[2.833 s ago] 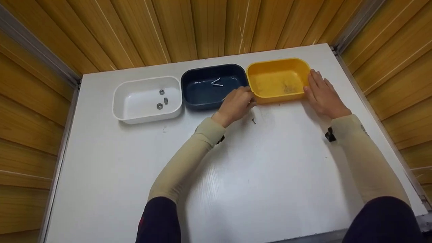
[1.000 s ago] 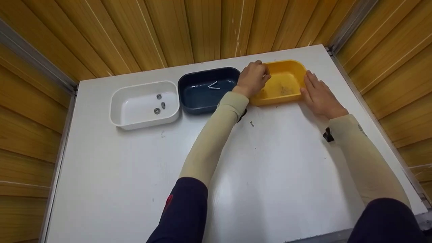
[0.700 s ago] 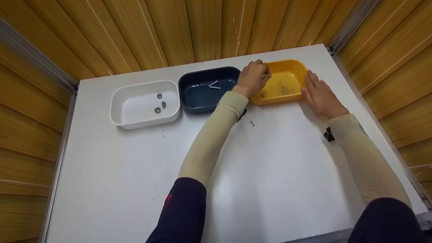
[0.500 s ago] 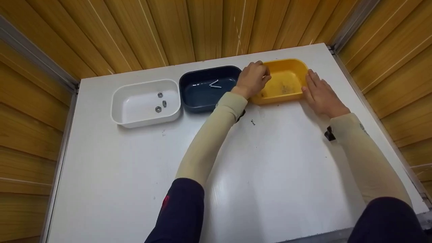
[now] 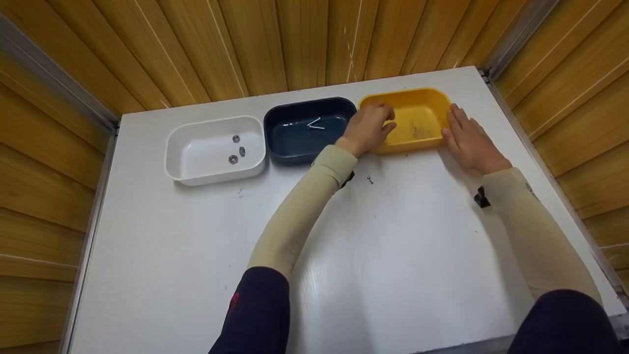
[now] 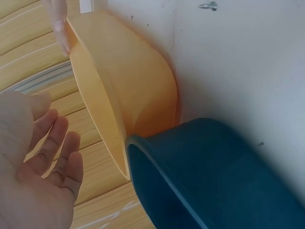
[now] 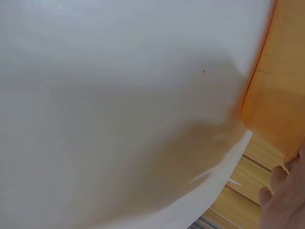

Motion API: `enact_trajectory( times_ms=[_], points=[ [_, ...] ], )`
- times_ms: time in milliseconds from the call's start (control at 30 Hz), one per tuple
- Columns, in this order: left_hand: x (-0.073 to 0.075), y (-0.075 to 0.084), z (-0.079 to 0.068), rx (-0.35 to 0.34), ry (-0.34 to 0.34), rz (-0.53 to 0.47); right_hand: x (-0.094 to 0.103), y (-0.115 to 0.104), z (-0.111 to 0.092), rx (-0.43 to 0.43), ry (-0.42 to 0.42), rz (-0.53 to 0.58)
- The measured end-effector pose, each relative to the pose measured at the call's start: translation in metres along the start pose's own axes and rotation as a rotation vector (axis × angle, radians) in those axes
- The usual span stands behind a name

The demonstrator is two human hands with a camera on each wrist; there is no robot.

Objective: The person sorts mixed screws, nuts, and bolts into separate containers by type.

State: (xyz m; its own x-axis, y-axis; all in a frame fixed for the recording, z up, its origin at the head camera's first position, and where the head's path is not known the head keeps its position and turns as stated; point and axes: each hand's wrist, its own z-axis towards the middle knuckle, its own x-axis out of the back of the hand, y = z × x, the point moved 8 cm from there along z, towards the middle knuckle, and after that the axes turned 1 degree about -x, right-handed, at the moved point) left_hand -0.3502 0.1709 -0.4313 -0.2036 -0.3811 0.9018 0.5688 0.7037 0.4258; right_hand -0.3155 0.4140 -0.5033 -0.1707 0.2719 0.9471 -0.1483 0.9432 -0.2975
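My left hand [image 5: 368, 129] is over the left end of the yellow tray [image 5: 408, 146], palm toward it. In the left wrist view its fingers [image 6: 47, 155] are loosely curled and apart, with nothing seen between them. My right hand [image 5: 472, 142] rests with straight fingers against the yellow tray's right side. Faint dark marks show on that tray's floor; its left end is hidden by my left hand. A small screw [image 5: 370, 180] lies on the white table in front of the trays.
The navy tray [image 5: 290, 158], with two screws [image 5: 315, 124] in it, stands against the yellow one. Left of it is the white tray [image 5: 216, 178] holding three nuts [image 5: 233, 159]. Wood-look panels [image 5: 304, 44] wall the table [image 5: 196, 270] at the back and sides.
My left hand has gone from the front corner between the navy and yellow trays to above the yellow tray, then lowered slightly as its fingers spread. My right hand has stayed.
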Motion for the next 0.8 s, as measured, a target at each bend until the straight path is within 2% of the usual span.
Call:
enact_trajectory(
  times_ms=[267, 467, 800],
  points=[
    [-0.005, 0.0, -0.019, -0.011, -0.008, -0.045, 0.0, 0.0, -0.001, -0.01, -0.009, 0.001],
    [-0.006, 0.002, -0.032, -0.05, 0.006, -0.027, 0.0, 0.002, -0.002, -0.01, -0.011, 0.007],
    [-0.019, -0.004, -0.051, -0.118, 0.019, -0.053, 0.001, 0.0, -0.001, 0.004, -0.007, 0.01]
  ],
)
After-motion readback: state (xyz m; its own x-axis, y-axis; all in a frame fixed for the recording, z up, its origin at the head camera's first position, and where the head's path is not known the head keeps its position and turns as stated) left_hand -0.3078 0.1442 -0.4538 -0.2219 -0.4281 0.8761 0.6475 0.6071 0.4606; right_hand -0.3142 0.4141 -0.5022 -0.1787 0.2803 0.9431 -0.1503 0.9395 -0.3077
